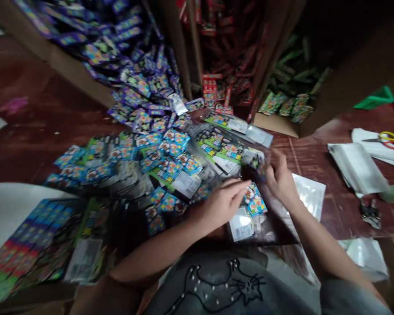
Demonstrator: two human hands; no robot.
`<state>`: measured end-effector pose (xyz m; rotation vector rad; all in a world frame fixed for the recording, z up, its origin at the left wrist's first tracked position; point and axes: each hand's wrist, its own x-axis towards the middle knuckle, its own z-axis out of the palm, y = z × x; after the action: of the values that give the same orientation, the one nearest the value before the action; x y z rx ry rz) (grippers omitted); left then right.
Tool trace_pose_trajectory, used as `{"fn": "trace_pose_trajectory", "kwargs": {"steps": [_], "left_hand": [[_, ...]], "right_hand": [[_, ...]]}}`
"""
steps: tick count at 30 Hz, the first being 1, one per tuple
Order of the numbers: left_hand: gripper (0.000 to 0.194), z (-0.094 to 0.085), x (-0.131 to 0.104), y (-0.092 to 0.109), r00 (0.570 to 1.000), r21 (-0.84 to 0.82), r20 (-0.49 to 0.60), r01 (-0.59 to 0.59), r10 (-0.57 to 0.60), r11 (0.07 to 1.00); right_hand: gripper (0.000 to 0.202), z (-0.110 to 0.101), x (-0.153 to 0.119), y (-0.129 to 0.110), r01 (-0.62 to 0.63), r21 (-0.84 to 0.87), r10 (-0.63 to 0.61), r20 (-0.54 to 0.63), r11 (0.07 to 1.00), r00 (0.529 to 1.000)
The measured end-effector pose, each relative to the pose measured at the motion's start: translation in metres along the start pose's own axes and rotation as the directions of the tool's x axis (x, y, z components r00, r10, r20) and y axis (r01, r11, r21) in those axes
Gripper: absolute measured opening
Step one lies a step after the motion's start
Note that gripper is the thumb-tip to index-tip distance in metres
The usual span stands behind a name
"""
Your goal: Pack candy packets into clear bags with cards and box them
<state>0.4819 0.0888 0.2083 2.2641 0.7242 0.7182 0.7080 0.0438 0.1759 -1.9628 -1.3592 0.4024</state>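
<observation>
At the table's front edge my left hand (221,202) has its fingers closed together beside a blue packet (256,200) with colourful prints. My right hand (280,178), fingers curled, is just up and right of that packet, at the edge of a clear plastic bag (269,223); what it pinches is too blurred to make out. A white label (241,225) lies below the packet. Left of my hands are spread blue packets (174,142) and clear bags with green cards (219,146).
Cardboard boxes hold purple packets (128,26), red packets (230,65) and green packets (285,105) at the back. Scissors (389,140), white sheets (357,168) and a black clip (370,214) lie right. Colourful packet strips (36,236) rest at the left.
</observation>
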Motion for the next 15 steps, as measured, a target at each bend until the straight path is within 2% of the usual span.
{"fn": "trace_pose_trajectory", "kwargs": {"steps": [2,4,6,7,8,10,12,14,15], "left_hand": [[0.029,0.036,0.015,0.007,0.975,0.062,0.219,-0.04,0.026,0.997],[0.026,0.06,0.024,0.009,0.919,0.21,0.394,-0.117,0.026,0.971],[0.02,0.066,0.037,0.003,0.886,0.331,0.459,-0.234,0.06,0.914],[0.02,0.062,0.048,-0.003,0.889,0.372,0.448,-0.283,0.096,0.884],[0.023,0.054,0.064,-0.011,0.903,0.407,0.408,-0.31,0.133,0.859],[0.027,0.031,0.112,-0.033,0.949,0.475,0.261,-0.284,0.175,0.833],[0.039,0.006,0.176,-0.062,0.986,0.533,0.081,-0.165,0.144,0.83],[0.064,-0.014,0.24,-0.093,0.989,0.546,-0.118,-0.01,0.088,0.838],[0.074,-0.021,0.266,-0.107,0.98,0.542,-0.193,0.066,0.047,0.838]], "right_hand": [[0.058,-0.01,-0.054,0.024,-0.19,-0.228,0.212,0.074,0.955,0.974],[0.056,-0.012,-0.089,0.037,-0.209,-0.385,0.309,0.218,0.899,0.926],[0.051,-0.015,-0.099,0.042,-0.151,-0.487,0.331,0.309,0.86,0.891],[0.049,-0.018,-0.093,0.042,-0.121,-0.522,0.323,0.315,0.844,0.893],[0.049,-0.023,-0.079,0.042,-0.101,-0.551,0.305,0.293,0.829,0.906],[0.048,-0.036,-0.03,0.043,-0.072,-0.585,0.222,0.189,0.808,0.957],[0.046,-0.046,0.04,0.048,-0.006,-0.581,0.059,0.072,0.814,0.996],[0.046,-0.047,0.12,0.054,0.099,-0.522,-0.131,-0.024,0.847,0.991],[0.051,-0.043,0.159,0.055,0.136,-0.498,-0.186,-0.05,0.856,0.981]]}}
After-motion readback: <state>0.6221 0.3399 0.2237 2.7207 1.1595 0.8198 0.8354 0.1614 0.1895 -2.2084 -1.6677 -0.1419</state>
